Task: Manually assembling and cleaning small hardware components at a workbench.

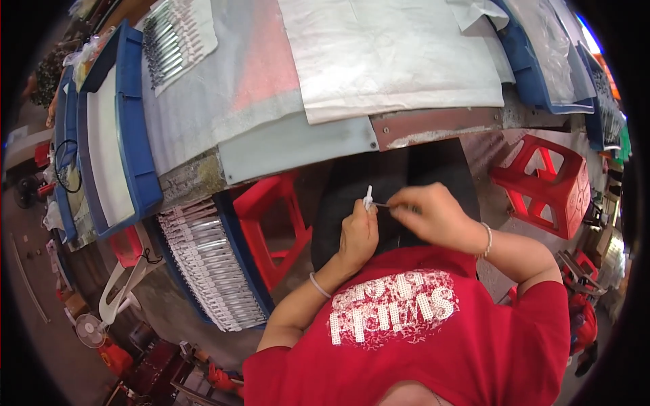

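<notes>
Over my lap, my left hand (359, 233) is closed around a small white plastic piece (368, 196), whose narrow tip points up past the fingers. My right hand (433, 215) pinches a thin dark metal rod (382, 204) between thumb and forefinger. The rod's left end reaches the white piece; whether it goes inside, I cannot tell. The lower part of the white piece is hidden in my left fingers.
The workbench (298, 150) edge lies just beyond my hands, with white sheeting (393, 54) on top. Silvery rod-like parts (172, 44) lie at the far left. A blue crate (233, 257) of similar parts stands left of my lap. Red stools (565, 183) flank me.
</notes>
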A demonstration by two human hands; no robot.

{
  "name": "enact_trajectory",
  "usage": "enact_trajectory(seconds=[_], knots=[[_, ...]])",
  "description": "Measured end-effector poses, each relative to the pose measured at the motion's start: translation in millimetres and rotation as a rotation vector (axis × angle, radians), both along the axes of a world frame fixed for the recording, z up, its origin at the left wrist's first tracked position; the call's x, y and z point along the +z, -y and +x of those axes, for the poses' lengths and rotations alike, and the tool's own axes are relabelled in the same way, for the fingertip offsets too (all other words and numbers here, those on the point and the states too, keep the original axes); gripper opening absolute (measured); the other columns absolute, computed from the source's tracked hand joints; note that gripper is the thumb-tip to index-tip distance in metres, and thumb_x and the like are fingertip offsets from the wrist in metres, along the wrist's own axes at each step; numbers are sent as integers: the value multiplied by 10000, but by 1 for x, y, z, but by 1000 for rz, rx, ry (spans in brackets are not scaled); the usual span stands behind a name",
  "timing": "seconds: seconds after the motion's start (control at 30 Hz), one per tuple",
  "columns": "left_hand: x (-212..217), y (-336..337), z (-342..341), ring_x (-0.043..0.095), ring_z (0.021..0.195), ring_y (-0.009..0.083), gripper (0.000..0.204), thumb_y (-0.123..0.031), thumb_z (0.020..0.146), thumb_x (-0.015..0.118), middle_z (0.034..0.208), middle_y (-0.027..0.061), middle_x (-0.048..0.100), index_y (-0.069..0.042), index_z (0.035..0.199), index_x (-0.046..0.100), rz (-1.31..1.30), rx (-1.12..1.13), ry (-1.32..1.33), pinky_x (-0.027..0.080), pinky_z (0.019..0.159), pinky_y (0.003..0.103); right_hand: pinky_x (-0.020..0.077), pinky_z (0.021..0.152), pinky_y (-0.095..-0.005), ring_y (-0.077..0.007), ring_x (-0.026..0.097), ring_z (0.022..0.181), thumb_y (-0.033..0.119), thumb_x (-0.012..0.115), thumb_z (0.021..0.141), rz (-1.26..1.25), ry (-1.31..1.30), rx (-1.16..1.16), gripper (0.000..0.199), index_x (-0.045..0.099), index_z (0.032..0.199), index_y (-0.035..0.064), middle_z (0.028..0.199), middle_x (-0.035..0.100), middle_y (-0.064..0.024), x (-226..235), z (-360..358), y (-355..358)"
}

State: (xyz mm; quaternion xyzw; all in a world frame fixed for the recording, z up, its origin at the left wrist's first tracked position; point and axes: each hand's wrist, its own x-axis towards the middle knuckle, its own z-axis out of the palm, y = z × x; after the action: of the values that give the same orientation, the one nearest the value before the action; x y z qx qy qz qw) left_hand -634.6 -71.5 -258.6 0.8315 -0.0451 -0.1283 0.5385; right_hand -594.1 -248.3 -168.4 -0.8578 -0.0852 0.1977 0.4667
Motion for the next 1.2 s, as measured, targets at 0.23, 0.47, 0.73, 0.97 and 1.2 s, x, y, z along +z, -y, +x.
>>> enact_trajectory(seconds=[0.23,0.47,0.73,0.97,1.2], knots=[[3,-2,-3,591,642,450,185,-130,977,464,662,247,557,28,880,473,-32,42,-64,413,504,479,494,498,-336,-205,640,611,123,649,699,-455,302,455,384,656,1071,27,697,597,-94,10,-4,-13],[3,2,6,599,638,440,175,-115,970,475,659,244,557,26,866,475,-73,31,-78,424,501,460,508,525,-306,-227,642,606,107,655,757,-402,154,430,380,661,1129,35,715,631,-116,14,14,-4],[-2,-1,2,602,616,424,156,-98,968,470,658,235,562,28,877,475,-62,37,-7,418,479,451,525,566,-327,-273,649,641,85,643,727,-395,83,431,451,639,1177,61,711,632,-153,3,10,-8],[-3,-7,1,585,503,271,173,-129,989,455,599,132,552,10,903,511,-172,51,-68,385,437,354,520,685,-388,-360,644,796,93,670,812,-49,-67,156,326,597,1112,-11,898,656,-185,5,2,0],[13,-13,5,365,487,16,217,-199,1022,430,605,-49,410,-33,915,520,-584,128,-616,300,424,193,524,685,-393,-336,624,814,22,663,784,-82,165,198,365,563,1133,-6,957,588,-161,5,-19,5]])
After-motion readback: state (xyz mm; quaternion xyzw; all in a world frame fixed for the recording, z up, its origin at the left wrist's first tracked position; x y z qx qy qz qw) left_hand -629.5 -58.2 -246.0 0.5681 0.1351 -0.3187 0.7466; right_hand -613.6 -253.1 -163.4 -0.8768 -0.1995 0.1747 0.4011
